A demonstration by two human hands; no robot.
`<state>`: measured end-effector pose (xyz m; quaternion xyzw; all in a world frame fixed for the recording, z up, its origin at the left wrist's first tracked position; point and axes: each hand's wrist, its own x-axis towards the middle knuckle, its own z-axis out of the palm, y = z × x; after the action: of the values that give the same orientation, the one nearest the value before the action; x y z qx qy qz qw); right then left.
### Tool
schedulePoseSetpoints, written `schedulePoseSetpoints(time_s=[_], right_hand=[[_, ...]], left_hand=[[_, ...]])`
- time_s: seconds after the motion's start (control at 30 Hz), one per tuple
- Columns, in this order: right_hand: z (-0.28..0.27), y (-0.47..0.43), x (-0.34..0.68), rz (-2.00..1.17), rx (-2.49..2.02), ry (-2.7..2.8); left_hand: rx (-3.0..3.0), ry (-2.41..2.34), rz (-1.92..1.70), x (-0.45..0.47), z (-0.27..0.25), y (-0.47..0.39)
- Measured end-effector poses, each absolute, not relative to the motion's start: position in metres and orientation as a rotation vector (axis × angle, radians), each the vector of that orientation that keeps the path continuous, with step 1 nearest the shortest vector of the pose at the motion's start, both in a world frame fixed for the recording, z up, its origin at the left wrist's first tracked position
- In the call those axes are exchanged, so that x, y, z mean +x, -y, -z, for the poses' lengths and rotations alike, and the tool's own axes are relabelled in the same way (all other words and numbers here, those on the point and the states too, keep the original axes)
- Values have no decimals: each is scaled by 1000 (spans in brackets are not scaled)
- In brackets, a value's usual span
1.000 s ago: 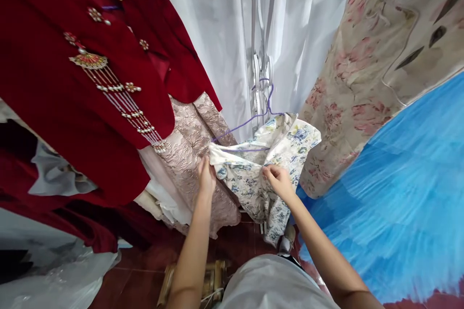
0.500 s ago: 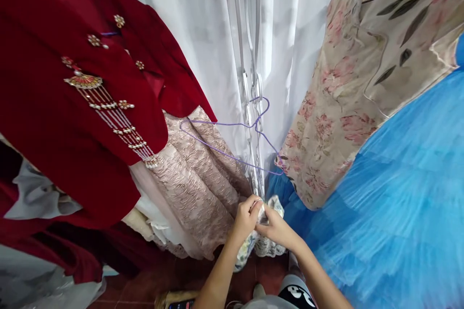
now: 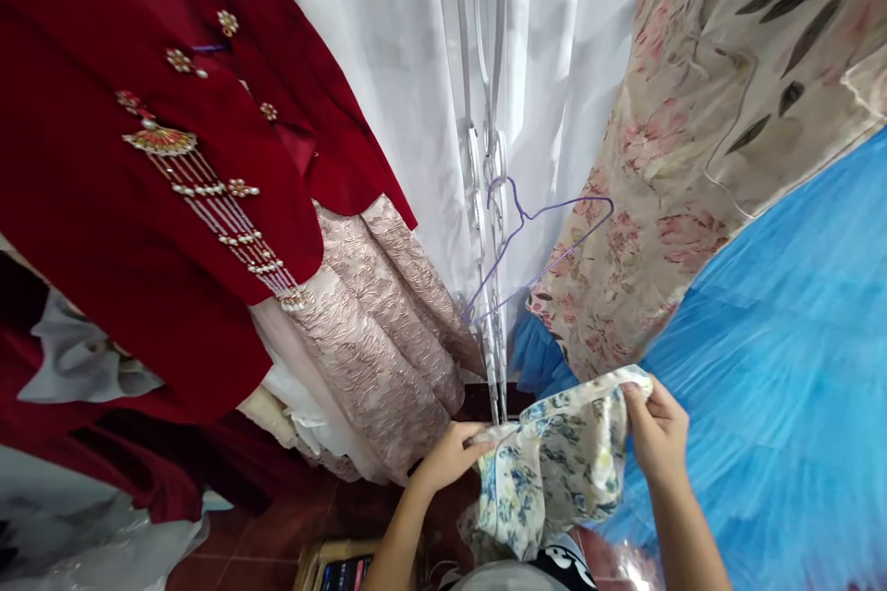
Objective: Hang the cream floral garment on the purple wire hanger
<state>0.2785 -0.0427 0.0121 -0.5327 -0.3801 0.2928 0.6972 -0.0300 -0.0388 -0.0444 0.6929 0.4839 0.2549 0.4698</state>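
Note:
A pale floral garment [image 3: 565, 452] with blue and yellow flowers is stretched between my two hands in front of my body. Its exact kind I cannot tell. My left hand [image 3: 454, 454] pinches its upper left edge between thumb and fingers. At the other end, my right hand [image 3: 657, 425] grips the upper right corner of the same cloth. Beyond my hands, a purple wire hanger [image 3: 530, 217] hangs bare by its hook from a white chain-like hanging strip [image 3: 500, 162].
To the left hang a red jacket [image 3: 208, 231] with beaded ornaments and a pink textured skirt [image 3: 388, 323]. On the right are a beige floral garment [image 3: 624, 231] and blue tulle [image 3: 776, 360]. A white curtain [image 3: 388, 46] closes the back. Below, a phone [image 3: 343, 572] lies on a box.
My hands have moved apart, the right one far to the right, spreading the floral garment that was bunched between them. The purple hanger has swung round to point right.

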Motion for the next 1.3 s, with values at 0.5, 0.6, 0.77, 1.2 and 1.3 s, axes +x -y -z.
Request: schedulePoseSetpoints(time_s=[0.5, 0.6, 0.77, 1.2, 1.3], right_hand=[[-8, 50, 292, -886, -1110, 615], [-3, 56, 298, -926, -1143, 664], [-1, 60, 309, -992, -1289, 1124], [-30, -138, 329, -598, -1107, 1191], [-50, -185, 319, -698, -1083, 1226]], left_hand=[[1885, -906, -1204, -46, -99, -41], [1818, -909, -1292, -34, -91, -53], [1826, -1000, -1492, -30, -78, -59], [1691, -1037, -1092, -27, -110, -43], [1681, -1006, -1010, -25, -114, -51]])
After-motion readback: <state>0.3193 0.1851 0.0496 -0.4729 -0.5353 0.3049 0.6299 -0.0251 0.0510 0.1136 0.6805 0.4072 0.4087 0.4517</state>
